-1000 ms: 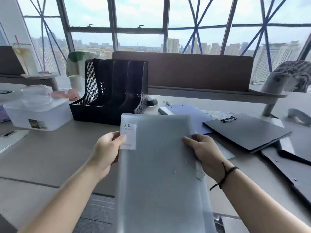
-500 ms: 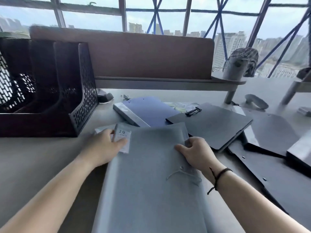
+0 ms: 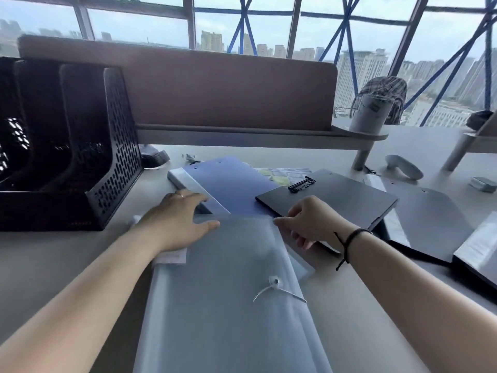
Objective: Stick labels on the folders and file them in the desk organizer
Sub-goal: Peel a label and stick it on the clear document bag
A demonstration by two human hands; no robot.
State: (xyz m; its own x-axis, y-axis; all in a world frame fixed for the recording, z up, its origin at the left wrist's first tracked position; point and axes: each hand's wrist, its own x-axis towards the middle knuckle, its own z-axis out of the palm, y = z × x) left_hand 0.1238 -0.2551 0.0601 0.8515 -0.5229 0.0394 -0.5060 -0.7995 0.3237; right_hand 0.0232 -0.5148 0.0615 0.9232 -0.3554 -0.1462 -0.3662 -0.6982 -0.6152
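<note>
white paper label (image 3: pixel 172 256) mostly hidden under left hand (image 3: pixel 174 222), black perforated desk organizer (image 3: pixel 67 146) cut by left edge, translucent grey plastic folder (image 3: pixel 228 305) cut by bottom edge

Daylight came from the windows (image 3: pixel 376 36) at the back; overcast sky, bright but not blown out. Desk (image 3: pixel 336 305) evenly lit, shadows soft and faint. Black organizer (image 3: pixel 80 146) was backlit, nearly detail-less, with light spots showing through its perforations. Mild sheen on the translucent folder (image 3: pixel 228 305) and dark clipboard (image 3: pixel 336 195). Overall soft, slightly motion-blurred. Strong wide-angle distortion: window frames leaned, forearms stretched at the lower corners.
</note>
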